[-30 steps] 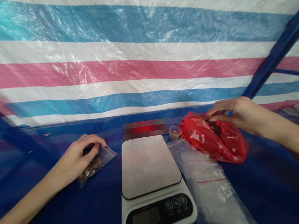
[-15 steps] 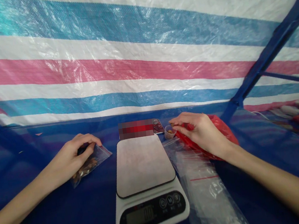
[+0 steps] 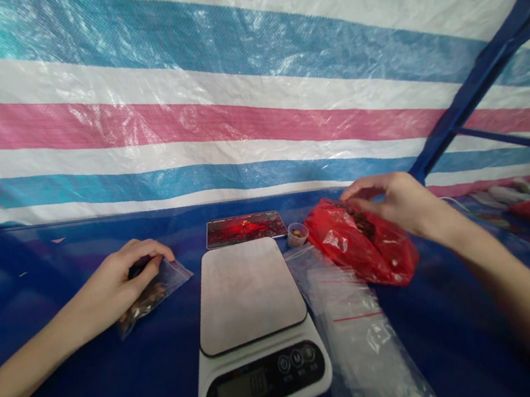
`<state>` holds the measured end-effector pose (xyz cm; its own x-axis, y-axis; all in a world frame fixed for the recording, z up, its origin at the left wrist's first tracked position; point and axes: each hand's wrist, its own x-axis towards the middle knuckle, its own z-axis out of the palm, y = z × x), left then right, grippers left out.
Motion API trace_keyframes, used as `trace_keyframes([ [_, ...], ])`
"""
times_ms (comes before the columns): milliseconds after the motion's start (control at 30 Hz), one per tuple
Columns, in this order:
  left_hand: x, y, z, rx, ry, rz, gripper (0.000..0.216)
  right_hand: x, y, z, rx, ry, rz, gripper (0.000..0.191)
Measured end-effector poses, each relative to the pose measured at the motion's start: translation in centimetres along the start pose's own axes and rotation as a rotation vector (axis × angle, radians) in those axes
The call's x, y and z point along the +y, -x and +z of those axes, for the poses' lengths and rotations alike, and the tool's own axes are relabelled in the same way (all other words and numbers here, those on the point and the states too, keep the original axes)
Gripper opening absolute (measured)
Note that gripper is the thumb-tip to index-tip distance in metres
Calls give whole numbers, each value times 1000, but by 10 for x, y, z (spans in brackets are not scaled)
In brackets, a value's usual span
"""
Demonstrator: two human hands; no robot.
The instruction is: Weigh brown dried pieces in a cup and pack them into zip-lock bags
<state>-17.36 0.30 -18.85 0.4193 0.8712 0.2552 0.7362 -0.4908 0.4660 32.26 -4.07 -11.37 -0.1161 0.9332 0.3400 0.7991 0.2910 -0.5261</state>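
My left hand (image 3: pixel 131 280) is closed on the top of a small clear zip-lock bag (image 3: pixel 153 296) with brown bits inside, left of the scale. At the right, my right hand (image 3: pixel 389 204) has its fingertips pinched at the back rim of a red plastic bag (image 3: pixel 340 240). Dark brown dried pieces (image 3: pixel 363 223) show in that bag's opening. Just left of it stands a small clear cup (image 3: pixel 297 235) with a few bits at the bottom. Between my hands is a white kitchen scale (image 3: pixel 252 299) with a bare plate; its display appears to read 0.0.
Several flat clear zip-lock bags (image 3: pixel 358 336) lie overlapping right of the scale. A dark card with a red picture (image 3: pixel 244 229) lies behind the scale. The blue table (image 3: pixel 100 392) meets a striped tarp (image 3: pixel 185 124), with a blue metal frame bar (image 3: pixel 468 97) on the right.
My right hand has moved right, from over the small cup to the red plastic bag, uncovering its contents. My left hand keeps its hold on the zip-lock bag. The view has shifted slightly.
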Motion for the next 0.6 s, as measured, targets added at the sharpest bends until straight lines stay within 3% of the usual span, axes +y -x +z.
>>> trace_keyframes([
  [100, 1, 0, 2, 35, -13, 8, 35, 22, 0, -5, -239, -126, 191, 10],
  [233, 1, -1, 3, 60, -23, 8, 34, 28, 4, 14, -261, -215, 237, 18],
  [333, -2, -1, 3, 55, -24, 23, 31, 27, 5, 18, -256, -208, 140, 26],
  [467, -5, 0, 4, 52, -21, 34, 30, 28, 2, -9, -250, -32, -84, 20],
  [600, -2, -1, 3, 57, -15, 29, 31, 8, 1, -24, -5, 68, -159, 27],
])
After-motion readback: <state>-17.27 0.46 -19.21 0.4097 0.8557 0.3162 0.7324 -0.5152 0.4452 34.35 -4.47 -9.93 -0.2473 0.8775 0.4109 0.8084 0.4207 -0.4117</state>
